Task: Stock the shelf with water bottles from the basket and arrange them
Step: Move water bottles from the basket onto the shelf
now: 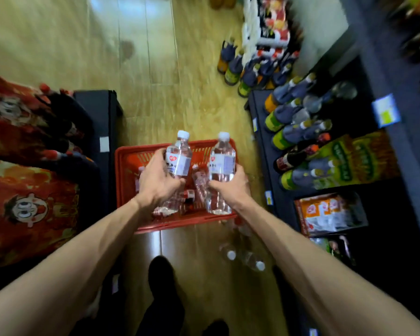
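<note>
At the far left, red packaging printed with a cartoon face (22,209) fills the lower shelving, its edges blurred and cut off by the frame. Just right of it stands a dark shelf end (104,132) with a pale tag whose print cannot be read.

The red plastic basket (126,166) sits on the wood-look floor (155,69) in the middle. The left hand (155,183) is wrapped around a clear water bottle (178,161) with a white cap, held upright above the basket; fingers cover part of its label. Between the hands, more bottles lie in the basket (200,183), partly hidden, so their count is unclear. The right hand (230,187) clasps a second water bottle (222,163) the same way, its base over the basket's near rim.

Below, a dark shoe (160,275) shows, and beside it two loose water bottles (245,258) lie on the floor, smeared by motion blur.

On the right, the low dark shelf (267,166) carries bottles with yellow-green labels (286,137), then a green carton (354,158) and an orange-and-white pack (327,212); their text is too blurred to read.
</note>
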